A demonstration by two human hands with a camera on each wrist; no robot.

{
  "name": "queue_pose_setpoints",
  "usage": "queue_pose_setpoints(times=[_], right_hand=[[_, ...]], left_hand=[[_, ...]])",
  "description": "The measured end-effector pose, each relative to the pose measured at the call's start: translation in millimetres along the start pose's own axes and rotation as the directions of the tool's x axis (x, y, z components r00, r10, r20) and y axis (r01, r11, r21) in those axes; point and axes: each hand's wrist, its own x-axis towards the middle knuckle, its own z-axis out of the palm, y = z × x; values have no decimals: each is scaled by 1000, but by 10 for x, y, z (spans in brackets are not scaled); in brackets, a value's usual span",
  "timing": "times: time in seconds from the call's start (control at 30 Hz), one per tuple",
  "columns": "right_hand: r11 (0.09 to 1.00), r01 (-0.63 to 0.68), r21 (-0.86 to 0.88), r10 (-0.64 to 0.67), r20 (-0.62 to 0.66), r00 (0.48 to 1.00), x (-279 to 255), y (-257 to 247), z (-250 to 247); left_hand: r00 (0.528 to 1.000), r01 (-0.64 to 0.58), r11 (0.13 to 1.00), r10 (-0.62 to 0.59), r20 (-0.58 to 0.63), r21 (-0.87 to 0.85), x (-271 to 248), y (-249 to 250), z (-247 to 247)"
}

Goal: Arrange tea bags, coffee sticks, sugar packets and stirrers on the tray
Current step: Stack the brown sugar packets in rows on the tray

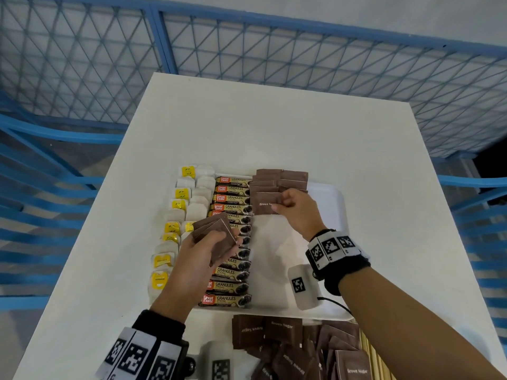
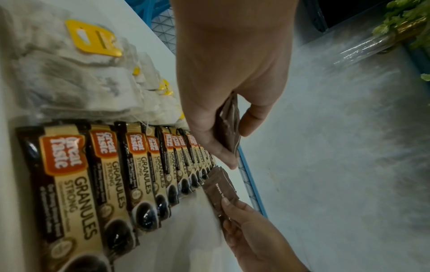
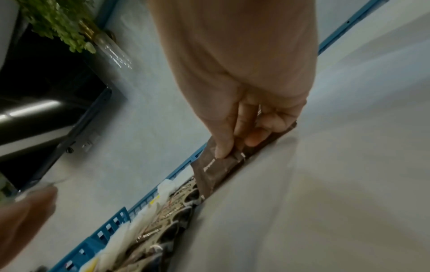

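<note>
A white tray (image 1: pixel 329 198) lies on the table. Along its left side runs a column of tea bags (image 1: pixel 181 209) with yellow tags, then a column of coffee sticks (image 1: pixel 233 198). Brown sugar packets (image 1: pixel 293 178) overlap in rows at the tray's far end. My right hand (image 1: pixel 285 205) pinches one brown sugar packet (image 1: pixel 263 204) by its right edge, low over the tray below those rows; the same packet (image 3: pixel 214 171) shows in the right wrist view. My left hand (image 1: pixel 214 242) grips a small fanned stack of sugar packets (image 1: pixel 212 227) above the coffee sticks (image 2: pixel 144 162).
A loose heap of brown sugar packets (image 1: pixel 288 346) lies on the table near me, with pale wooden stirrers (image 1: pixel 375 357) at its right. Blue lattice fencing (image 1: pixel 247 56) surrounds the white table (image 1: pixel 274 127). A green plant in a glass vase (image 2: pixel 395 27) stands beyond.
</note>
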Motion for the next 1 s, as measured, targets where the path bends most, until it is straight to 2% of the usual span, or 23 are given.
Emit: queue_pose_setpoints(times=[0.3,0.43,0.57,0.63,0.7,0.83,0.93,1.0], right_hand=[[997,51,-65,-57,-85,995,30,21,86],[990,68,-128,-82,-109,991,16,-4,93],[980,138,-144,-157,-126,980,-84,-67,88],[972,202,-119,-210,-60,976,-213,-165,66],[971,232,-49,-227,83,970,-370,-271,41],[963,143,227,-220,362,906,-630,-401,-6],[945,137,298,-260,427,866,-665,-365,-36],[946,113,302,-238,418,877,-643,-316,-71]], left_hand=[[999,-2,998,5,36,-63,5,-8,-17],[994,-56,998,57,98,-10,0,-24,16],[982,-118,988,101,162,101,-8,-33,21],[977,-150,978,124,173,143,-11,-36,21],[976,-168,971,139,168,168,-12,-46,27],[974,-198,953,165,158,229,-23,-65,40],[973,-204,943,166,162,263,-31,-80,59],[980,-177,952,148,131,251,-13,-94,54]])
